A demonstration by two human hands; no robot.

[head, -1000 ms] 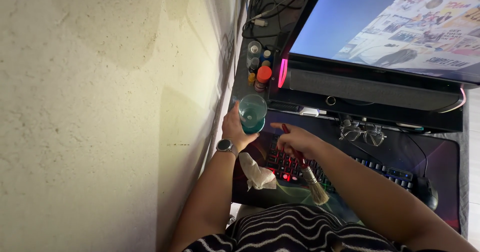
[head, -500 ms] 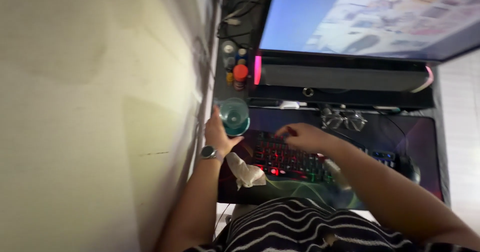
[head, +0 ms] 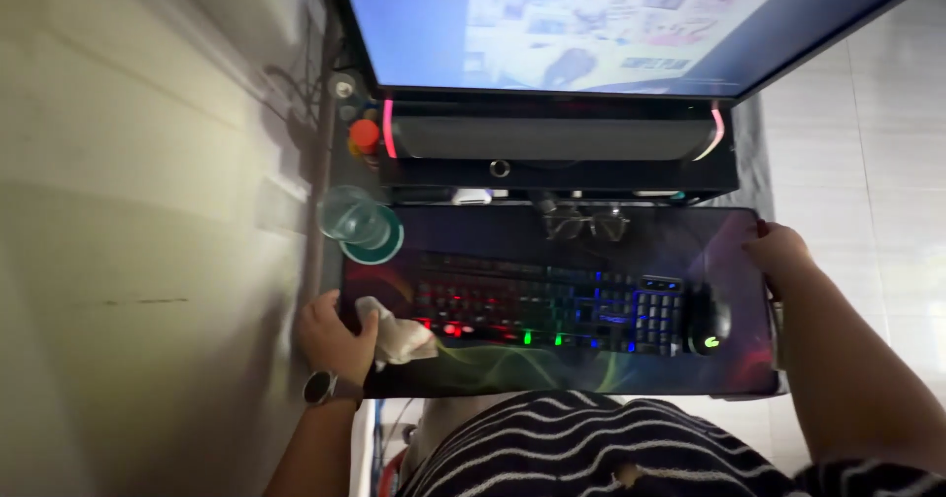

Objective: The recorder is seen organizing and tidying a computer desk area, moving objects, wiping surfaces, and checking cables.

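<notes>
head view: the left hand (head: 335, 339) sits at the front-left corner of the dark desk mat (head: 611, 236), fingers curled and pinching a crumpled white cloth (head: 394, 334) that lies against the left end of the backlit keyboard (head: 547, 305). a wristwatch (head: 320, 389) shows on that wrist, which hangs just off the mat's left edge, close to the pale wall (head: 128, 231). the right hand (head: 778, 251) rests on the mat's right edge, fingers bent over the rim; whether it holds anything i cannot tell. a black mouse (head: 705, 322) lies just beside the keyboard's right end, between the keyboard and that hand. a clear glass on a teal base (head: 357, 223) stands at the mat's back-left corner, near the wall and apart from the left hand. glasses (head: 583, 223) lie on the mat behind the keyboard, in front of the black soundbar (head: 547, 140). an orange-capped bottle (head: 364, 134) stands left of the soundbar in the narrow strip by the wall. the monitor (head: 591, 24) fills the back. open mat shows between keyboard and soundbar, and in a strip along the front edge. white floor tiles (head: 867, 162) lie beyond the desk's right side.
</notes>
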